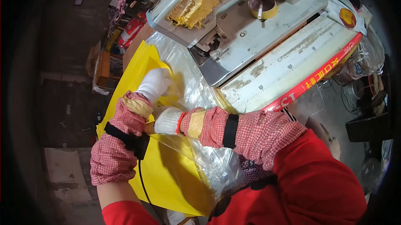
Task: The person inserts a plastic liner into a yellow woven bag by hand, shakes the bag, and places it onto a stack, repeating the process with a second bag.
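A large yellow sheet (175,179), apparently woven, lies under both my hands, with clear plastic film (184,64) along its right side. My left hand (155,84), in a white glove, is curled over a raised fold near the sheet's upper part and appears to grip it. Just below it is my right hand (168,120), in a white knit glove with an orange-red cuff. Its fingers pass behind my left wrist and are hidden, so their hold does not show. The grey sewing machine (246,29) stands beyond and to the right of the hands.
A roll of yellowish tape (271,13) with a thin white stick across it sits on the machine bed. The worn table edge (288,64) carries a red printed strip. A cardboard box (102,68) is at left; a black bin (369,128) at right. A black cable (143,179) hangs from my left sleeve.
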A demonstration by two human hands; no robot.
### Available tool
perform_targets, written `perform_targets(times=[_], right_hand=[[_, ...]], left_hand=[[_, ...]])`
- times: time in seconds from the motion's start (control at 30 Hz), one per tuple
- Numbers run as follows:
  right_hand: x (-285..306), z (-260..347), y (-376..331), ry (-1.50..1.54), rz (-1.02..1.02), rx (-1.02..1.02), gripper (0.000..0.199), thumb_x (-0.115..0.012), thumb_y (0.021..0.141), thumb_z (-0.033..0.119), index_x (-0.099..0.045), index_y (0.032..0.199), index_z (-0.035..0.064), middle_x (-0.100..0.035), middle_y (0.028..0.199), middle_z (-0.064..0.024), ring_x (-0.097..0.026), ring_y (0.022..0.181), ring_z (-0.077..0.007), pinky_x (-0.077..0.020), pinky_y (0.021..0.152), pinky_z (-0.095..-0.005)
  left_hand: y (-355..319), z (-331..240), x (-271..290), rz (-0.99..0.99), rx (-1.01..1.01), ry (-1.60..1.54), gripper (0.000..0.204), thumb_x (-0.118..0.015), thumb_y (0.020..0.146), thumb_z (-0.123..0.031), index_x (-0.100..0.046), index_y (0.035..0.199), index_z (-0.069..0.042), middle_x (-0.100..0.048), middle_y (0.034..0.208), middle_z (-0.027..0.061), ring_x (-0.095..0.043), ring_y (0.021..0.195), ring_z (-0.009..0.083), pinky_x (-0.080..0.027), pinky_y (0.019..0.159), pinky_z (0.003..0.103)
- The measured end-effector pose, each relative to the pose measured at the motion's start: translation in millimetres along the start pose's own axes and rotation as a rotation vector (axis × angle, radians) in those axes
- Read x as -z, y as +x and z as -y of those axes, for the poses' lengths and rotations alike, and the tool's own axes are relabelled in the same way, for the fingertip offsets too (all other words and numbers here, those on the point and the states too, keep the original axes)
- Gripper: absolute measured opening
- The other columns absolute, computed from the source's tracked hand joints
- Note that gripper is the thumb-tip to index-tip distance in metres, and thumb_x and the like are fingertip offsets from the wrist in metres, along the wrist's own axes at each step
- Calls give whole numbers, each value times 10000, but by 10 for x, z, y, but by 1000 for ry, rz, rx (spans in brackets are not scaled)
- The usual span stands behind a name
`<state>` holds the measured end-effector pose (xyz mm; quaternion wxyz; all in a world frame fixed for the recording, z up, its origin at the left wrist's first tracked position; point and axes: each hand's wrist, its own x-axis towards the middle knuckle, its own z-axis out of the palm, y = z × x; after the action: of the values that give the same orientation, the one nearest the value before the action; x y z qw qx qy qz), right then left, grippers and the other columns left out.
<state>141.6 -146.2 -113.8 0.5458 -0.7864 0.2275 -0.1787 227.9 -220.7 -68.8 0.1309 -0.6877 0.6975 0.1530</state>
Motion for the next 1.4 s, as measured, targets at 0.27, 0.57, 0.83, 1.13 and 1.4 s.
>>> perform_targets(times=[0.27, 0.57, 0.83, 1.13, 1.4], right_hand=[[-79, -127, 66, -130, 37, 71, 668, -477, 787, 547, -407, 1266, 86, -510, 1124, -253, -550, 976, -400, -436, 828, -434], [-138, 27, -115, 139, 130, -19, 708, -345, 778, 685, -625, 972, 64, -628, 885, -221, -609, 876, -300, -469, 736, -357], [-1559, 43, -1003, -290, 555, 1053, 457, -404, 890, 343, -390, 1269, 88, -617, 1006, -149, -586, 950, -302, -463, 810, -395], [-755, -797, -1634, 288, 207, 294, 235, -498, 798, 199, -571, 950, 36, -609, 801, -181, -562, 701, -311, -433, 623, -393], [191, -339, -1871, 456, -842, 17, 559, -675, 727, 264, -476, 1208, 60, -616, 1022, -140, -597, 926, -243, -469, 774, -297]], left_hand=[[438, 296, 304, -780, 157, 712, 193, -436, 851, -170, -604, 841, -75, -640, 787, 136, -637, 738, 327, -499, 624, 428], [351, 284, 625, -578, 193, 727, 193, -433, 847, -132, -616, 842, -70, -653, 826, 142, -645, 798, 314, -524, 655, 413], [-327, -44, 1936, -742, 106, 855, 300, -393, 887, -229, -628, 884, -42, -637, 877, 156, -608, 860, 329, -472, 747, 424], [-874, -281, 1922, -704, 213, 466, 350, -389, 892, -292, -625, 965, -44, -630, 953, 157, -573, 928, 338, -435, 808, 391], [-973, -423, 1874, -615, 172, 774, 350, -390, 892, -281, -632, 961, -38, -632, 958, 152, -584, 931, 316, -445, 826, 381]])
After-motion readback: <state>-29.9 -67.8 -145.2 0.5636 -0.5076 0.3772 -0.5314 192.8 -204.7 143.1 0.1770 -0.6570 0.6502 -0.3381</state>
